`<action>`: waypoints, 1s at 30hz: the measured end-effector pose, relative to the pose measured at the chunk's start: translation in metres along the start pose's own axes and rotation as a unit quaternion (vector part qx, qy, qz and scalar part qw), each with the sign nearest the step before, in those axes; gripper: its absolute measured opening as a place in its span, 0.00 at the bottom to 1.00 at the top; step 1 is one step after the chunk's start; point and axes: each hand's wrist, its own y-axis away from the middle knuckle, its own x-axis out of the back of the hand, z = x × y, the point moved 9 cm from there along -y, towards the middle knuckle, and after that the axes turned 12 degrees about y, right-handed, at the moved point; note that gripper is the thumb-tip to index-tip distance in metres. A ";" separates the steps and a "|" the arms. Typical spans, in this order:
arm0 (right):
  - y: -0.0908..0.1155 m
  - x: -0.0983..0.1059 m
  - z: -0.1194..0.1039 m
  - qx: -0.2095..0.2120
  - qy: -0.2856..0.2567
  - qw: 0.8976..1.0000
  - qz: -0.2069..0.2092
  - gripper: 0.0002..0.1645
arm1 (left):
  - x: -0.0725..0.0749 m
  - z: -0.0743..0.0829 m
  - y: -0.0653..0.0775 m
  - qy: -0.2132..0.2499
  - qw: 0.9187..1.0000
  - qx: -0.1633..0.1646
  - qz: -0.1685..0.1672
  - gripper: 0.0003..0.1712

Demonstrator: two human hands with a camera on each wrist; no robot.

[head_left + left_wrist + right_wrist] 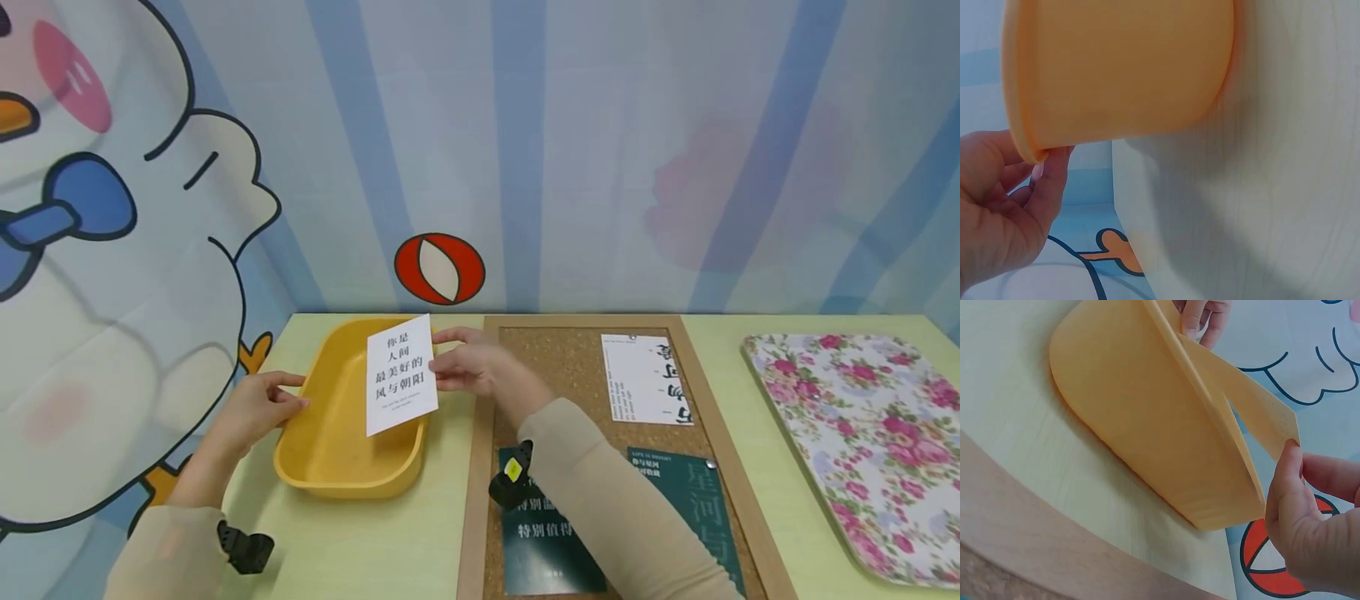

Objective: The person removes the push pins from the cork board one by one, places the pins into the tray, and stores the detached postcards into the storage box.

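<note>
A white card [401, 375] with black Chinese lettering is pinched at its right edge between the thumb and fingers of my right hand [472, 362]. The card hangs tilted over the yellow plastic basin [322, 433], partly covering its inside. On the basin's left side, my left hand [262, 404] grips the rim. The left wrist view shows the fingers and thumb of that hand [1022, 194] about the basin's lip [1016, 94]. From the right wrist view, the card [1266, 409] sticks up beyond the rim, its far part hidden behind the basin wall.
Right of the basin lies a wood-framed corkboard [555, 358]. It bears a pinned white card [641, 379] and two dark green cards, one [547, 542] partly under my right sleeve, the other [682, 500] beside it. A floral tray [862, 467] lies farther right. A printed curtain [600, 167] hangs behind.
</note>
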 end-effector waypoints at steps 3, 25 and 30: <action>-0.002 -0.001 0.001 -0.001 -0.002 1.000 0.007 0.27 | -0.001 0.001 0.000 0.001 1.000 -0.006 -0.003 0.26; -0.011 -0.025 -0.003 -0.014 0.024 0.999 0.035 0.23 | 0.001 -0.003 -0.002 0.024 1.000 -0.002 0.005 0.26; -0.010 -0.029 -0.005 0.004 0.041 0.998 0.040 0.23 | 0.001 -0.001 0.000 0.021 1.000 -0.005 0.006 0.25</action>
